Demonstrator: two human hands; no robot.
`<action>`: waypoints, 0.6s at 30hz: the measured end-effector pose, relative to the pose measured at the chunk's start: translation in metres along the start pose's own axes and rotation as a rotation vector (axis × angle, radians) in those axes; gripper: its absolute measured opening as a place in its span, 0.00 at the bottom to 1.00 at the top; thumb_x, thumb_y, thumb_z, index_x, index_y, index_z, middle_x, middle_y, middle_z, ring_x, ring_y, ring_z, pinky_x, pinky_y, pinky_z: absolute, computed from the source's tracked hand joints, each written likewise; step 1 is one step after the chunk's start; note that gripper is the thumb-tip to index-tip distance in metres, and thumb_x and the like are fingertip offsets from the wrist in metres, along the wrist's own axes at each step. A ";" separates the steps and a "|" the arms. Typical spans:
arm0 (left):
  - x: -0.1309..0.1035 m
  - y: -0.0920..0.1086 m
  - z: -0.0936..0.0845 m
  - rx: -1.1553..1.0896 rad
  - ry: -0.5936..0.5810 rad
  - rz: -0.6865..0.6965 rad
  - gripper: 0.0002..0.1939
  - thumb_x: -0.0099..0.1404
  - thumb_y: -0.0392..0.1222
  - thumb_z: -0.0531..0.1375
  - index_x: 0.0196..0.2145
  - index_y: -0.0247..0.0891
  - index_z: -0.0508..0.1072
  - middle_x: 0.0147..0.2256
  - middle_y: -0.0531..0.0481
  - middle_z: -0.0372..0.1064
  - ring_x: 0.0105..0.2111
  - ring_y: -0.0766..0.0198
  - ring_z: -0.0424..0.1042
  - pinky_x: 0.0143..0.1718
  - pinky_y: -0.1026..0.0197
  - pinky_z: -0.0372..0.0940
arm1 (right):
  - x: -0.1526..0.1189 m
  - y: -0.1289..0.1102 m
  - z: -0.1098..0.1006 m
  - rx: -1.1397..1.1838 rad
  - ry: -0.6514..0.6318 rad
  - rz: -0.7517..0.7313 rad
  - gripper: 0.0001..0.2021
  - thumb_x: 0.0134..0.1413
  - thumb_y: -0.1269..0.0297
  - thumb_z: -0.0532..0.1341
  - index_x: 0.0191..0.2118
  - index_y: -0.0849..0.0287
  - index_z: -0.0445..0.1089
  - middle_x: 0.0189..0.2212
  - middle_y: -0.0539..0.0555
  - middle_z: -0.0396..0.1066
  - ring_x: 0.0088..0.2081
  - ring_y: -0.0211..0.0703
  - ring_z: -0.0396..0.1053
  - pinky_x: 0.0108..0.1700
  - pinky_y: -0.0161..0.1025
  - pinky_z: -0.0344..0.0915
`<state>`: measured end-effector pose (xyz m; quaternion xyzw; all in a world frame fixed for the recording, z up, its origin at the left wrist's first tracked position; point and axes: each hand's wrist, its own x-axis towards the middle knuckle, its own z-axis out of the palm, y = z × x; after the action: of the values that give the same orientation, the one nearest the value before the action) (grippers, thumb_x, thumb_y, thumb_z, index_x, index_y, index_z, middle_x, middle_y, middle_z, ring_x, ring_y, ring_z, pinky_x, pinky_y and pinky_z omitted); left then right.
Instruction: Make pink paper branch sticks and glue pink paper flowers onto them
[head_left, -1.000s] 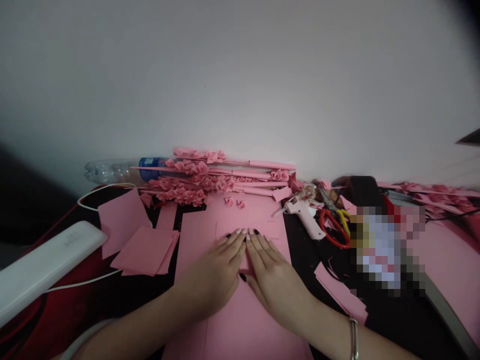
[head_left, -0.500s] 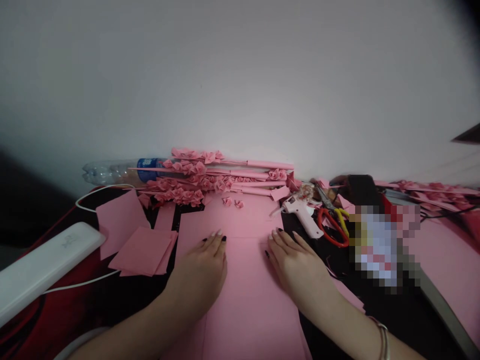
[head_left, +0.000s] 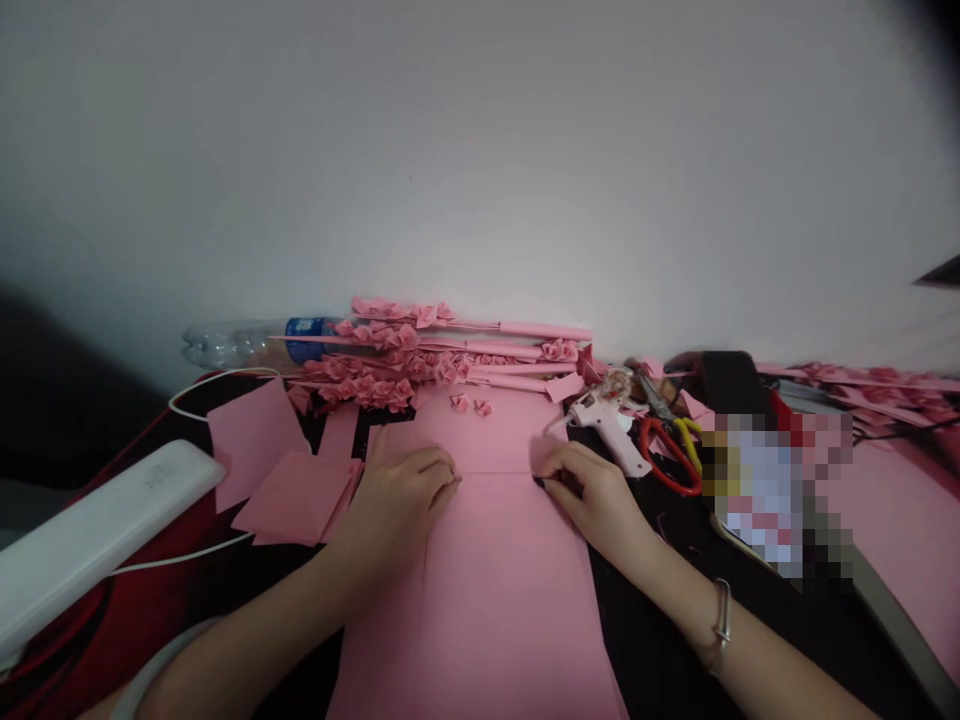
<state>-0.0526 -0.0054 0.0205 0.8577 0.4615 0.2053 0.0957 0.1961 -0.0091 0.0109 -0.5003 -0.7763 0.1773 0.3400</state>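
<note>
Several large sheets of pink paper point(head_left: 510, 590) lie stacked in front of me, with a straight horizontal edge or crease running across between my hands. At the left end of that line, my left hand point(head_left: 405, 500) is closed, thumb and fingers pinching the paper. My right hand point(head_left: 596, 500), closed in a similar pinch, grips the paper at the right end. Two small folded pink paper roses point(head_left: 471, 405) rest on the paper beyond my hands. The fingertips partly hide the edge they hold.
Left lie smaller pink squares point(head_left: 292, 497), a white lamp-like bar point(head_left: 112, 535) and a cable. Along the wall are paper flower stems point(head_left: 525, 350) and a plastic bottle point(head_left: 232, 345). Right are a glue gun point(head_left: 611, 435), red-handled scissors point(head_left: 660, 465) and a blurred phone-like object point(head_left: 757, 500).
Both hands have gone from lying flat on the paper to pinching it at the line. The view has shifted slightly, and small paper pieces under my right forearm no longer show.
</note>
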 end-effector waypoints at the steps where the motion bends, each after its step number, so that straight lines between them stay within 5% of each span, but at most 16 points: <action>1: 0.000 -0.001 0.000 -0.007 0.003 -0.011 0.13 0.69 0.38 0.52 0.30 0.37 0.74 0.34 0.49 0.74 0.35 0.61 0.72 0.52 0.48 0.59 | 0.000 0.000 0.000 0.011 -0.010 0.008 0.07 0.51 0.77 0.57 0.31 0.58 0.68 0.28 0.52 0.69 0.29 0.41 0.68 0.31 0.35 0.66; 12: 0.005 -0.005 0.004 -0.094 -0.044 -0.021 0.11 0.69 0.35 0.53 0.37 0.40 0.76 0.37 0.50 0.72 0.40 0.59 0.69 0.48 0.53 0.62 | 0.002 0.001 0.001 0.050 -0.064 -0.004 0.07 0.50 0.78 0.57 0.31 0.58 0.67 0.28 0.51 0.65 0.30 0.41 0.64 0.32 0.36 0.64; 18: 0.004 -0.011 0.006 -0.084 -0.052 0.096 0.13 0.69 0.32 0.51 0.35 0.39 0.75 0.36 0.50 0.69 0.39 0.61 0.67 0.47 0.54 0.62 | 0.000 0.002 0.002 -0.037 -0.026 -0.072 0.08 0.51 0.79 0.58 0.32 0.59 0.68 0.29 0.53 0.69 0.34 0.45 0.67 0.36 0.40 0.66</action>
<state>-0.0562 0.0036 0.0126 0.8792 0.4081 0.2065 0.1335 0.1966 -0.0082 0.0081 -0.4758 -0.8014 0.1572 0.3267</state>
